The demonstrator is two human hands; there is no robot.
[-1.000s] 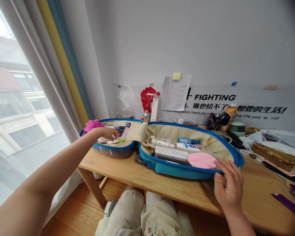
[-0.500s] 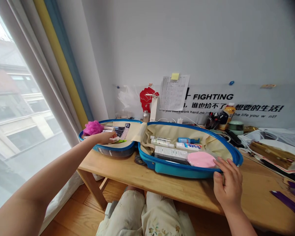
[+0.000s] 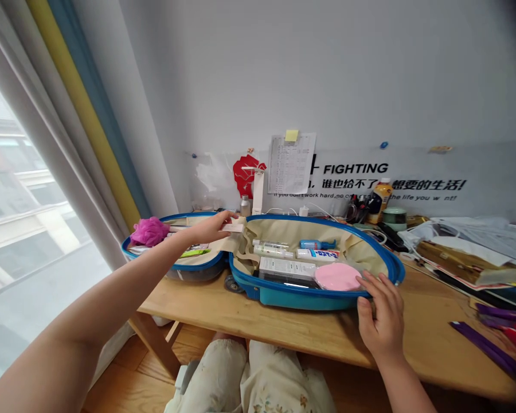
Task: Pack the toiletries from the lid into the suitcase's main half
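Observation:
A blue suitcase (image 3: 309,299) lies opened out in two halves on the wooden table. My left hand (image 3: 217,226) is closed around a small, flat, pale pinkish-white packet (image 3: 232,228) above the hinge side of the left half. On the rim at the right end rests my right hand (image 3: 382,312), its fingers apart, beside a pink oval item (image 3: 337,277). The right half also holds a toothpaste tube (image 3: 318,254), a blue bottle (image 3: 316,244), a white box (image 3: 286,268) and clear tubes. A magenta bath puff (image 3: 149,232) sits in the left half.
Behind the suitcase stand a white lamp (image 3: 258,189), a small bottle (image 3: 245,205) and an orange-labelled bottle (image 3: 380,199). Papers and a gold pouch (image 3: 445,261) lie at right, with purple strips (image 3: 490,347) nearer. A curtain and window are on the left.
My left hand has lifted out of the left half and moved right toward the hinge with the pale packet. My right hand stays on the rim. The view has shifted slightly right.

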